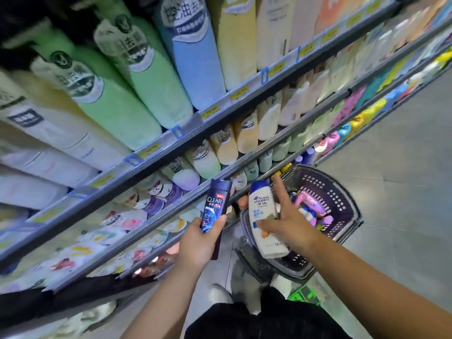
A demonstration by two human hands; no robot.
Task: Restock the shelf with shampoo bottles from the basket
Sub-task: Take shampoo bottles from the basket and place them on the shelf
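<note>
Evidently mid-task: grips blue bottle (215, 209) in left hand (198, 243) beside basket (342, 204), holds white bottle (263, 211) in right hand (291, 223) over basket, has other bottles (308, 204) inside to shelve.

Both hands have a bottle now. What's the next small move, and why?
Probably carry the dark blue bottle in the left hand to the shelf first. It is gripped firmly and sits nearer the shelf edge, while the right hand holds the white bottle over the basket.
</note>
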